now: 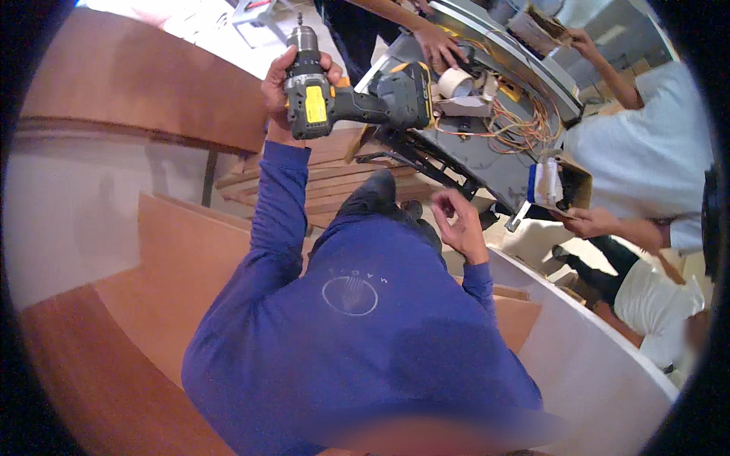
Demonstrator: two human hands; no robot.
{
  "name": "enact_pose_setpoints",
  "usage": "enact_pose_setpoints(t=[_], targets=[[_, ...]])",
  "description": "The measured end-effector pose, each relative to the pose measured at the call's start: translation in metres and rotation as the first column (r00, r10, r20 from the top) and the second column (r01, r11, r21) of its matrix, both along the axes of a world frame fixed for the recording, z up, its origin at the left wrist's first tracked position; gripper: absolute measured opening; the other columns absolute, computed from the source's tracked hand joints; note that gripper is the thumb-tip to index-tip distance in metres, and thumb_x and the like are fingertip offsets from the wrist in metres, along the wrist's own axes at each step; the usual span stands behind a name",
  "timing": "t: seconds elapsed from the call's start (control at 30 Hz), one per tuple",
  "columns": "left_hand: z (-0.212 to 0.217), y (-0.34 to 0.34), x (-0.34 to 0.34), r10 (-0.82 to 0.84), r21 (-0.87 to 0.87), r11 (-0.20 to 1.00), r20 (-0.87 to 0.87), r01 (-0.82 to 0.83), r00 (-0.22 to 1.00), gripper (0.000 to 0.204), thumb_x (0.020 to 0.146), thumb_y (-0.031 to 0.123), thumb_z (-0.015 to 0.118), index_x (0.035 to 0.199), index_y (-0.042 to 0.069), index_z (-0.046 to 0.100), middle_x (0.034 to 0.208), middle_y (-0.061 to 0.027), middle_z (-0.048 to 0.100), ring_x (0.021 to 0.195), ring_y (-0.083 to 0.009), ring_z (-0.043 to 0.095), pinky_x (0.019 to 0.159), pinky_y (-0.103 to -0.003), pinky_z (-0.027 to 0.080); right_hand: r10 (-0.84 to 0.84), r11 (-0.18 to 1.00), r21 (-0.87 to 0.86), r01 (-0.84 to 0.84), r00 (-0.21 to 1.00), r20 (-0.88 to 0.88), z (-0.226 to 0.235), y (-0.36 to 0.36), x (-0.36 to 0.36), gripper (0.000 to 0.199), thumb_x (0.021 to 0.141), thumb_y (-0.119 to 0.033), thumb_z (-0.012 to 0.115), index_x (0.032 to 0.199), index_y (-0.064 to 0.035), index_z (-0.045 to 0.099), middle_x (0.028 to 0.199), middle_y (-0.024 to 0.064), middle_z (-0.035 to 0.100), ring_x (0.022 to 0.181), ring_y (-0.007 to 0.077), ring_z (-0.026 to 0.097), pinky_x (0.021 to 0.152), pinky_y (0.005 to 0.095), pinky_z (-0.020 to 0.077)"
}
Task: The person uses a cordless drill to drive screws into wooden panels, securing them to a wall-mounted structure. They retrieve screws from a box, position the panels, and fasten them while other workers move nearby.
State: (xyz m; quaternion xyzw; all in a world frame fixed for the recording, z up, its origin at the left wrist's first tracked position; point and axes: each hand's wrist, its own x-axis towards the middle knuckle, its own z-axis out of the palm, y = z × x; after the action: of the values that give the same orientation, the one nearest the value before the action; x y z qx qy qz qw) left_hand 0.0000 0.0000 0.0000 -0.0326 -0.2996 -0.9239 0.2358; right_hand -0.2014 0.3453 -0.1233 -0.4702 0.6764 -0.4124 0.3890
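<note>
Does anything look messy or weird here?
Yes: orange cords lie tangled on the grey table, which looks messy. Also, the left hand oddly holds the drill around its front end, not its handle.

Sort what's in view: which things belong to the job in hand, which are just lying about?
Job in hand:
- cordless drill, held in the left hand
- drill bit, in its chuck

Apparently lying about:
- orange cables, tangled on the grey table
- cream roll, same table
- wooden boards, untouched by either hand
</note>
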Motion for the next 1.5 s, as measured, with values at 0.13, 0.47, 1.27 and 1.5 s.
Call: enact_pose_setpoints(t=[0.13, 0.47, 1.27, 1.5], targets=[[-0.023, 0.041, 0.03, 0.303, 0.016, 0.946, 0.318, -0.325, 0.898, 0.053, 0.101, 0.044, 0.05, 0.102, -0.007, 0.065, 0.099, -0.0287, 0.071, 0.077, -0.0321, 0.074, 0.068, -0.039, 0.065, 0.042, 0.823, -0.513, -0.241, 0.929, -0.368, 0.082, -0.072, 0.033, 0.056, 0.079, -0.005, 0.078, 0.131, -0.0071, 0.058, 0.127, 0.0189, 0.062, 0.117, 0.0397, 0.06, 0.101, 0.0467, 0.0487], [-0.147, 0.042, 0.158, 0.543, 0.202, 0.426, 0.722, -0.882, 0.428, 0.042, 0.093, 0.042, 0.07, 0.107, 0.005, 0.055, 0.086, -0.019, 0.074, 0.071, -0.0269, 0.075, 0.065, -0.039, 0.063, 0.584, 0.692, -0.282, -0.664, 0.745, -0.322, -0.026, -0.26, 0.188, 0.069, 0.085, -0.001, 0.065, 0.15, 0.0013, 0.043, 0.141, 0.026, 0.058, 0.126, 0.0441, 0.059, 0.107, 0.0451, 0.0475], [-0.238, 0.002, 0.545, 0.648, -0.218, -0.084, 0.729, -0.972, -0.22, 0.031, 0.098, 0.009, 0.058, 0.127, 0.002, 0.066, 0.108, -0.0151, 0.075, 0.071, -0.0117, 0.058, 0.062, -0.028, 0.048, 0.834, 0.491, 0.074, -0.868, 0.492, 0.25, -0.063, -0.515, 0.526, 0.024, 0.092, -0.013, 0.076, 0.113, -0.0041, 0.067, 0.079, 0.0012, 0.066, 0.062, 0.0108, 0.059, 0.056, 0.0286, 0.0482], [-0.261, -0.018, 0.584, 0.556, -0.135, -0.288, 0.783, -0.948, -0.28, 0.035, 0.099, 0.014, 0.067, 0.131, 0.001, 0.06, 0.117, -0.0152, 0.074, 0.102, -0.0246, 0.073, 0.082, -0.036, 0.059, 0.924, 0.297, 0.217, -0.93, 0.338, 0.181, -0.055, -0.6, 0.616, 0.032, 0.089, -0.013, 0.076, 0.118, -0.0041, 0.067, 0.097, 0.0046, 0.074, 0.086, 0.0161, 0.069, 0.077, 0.0328, 0.0557]])
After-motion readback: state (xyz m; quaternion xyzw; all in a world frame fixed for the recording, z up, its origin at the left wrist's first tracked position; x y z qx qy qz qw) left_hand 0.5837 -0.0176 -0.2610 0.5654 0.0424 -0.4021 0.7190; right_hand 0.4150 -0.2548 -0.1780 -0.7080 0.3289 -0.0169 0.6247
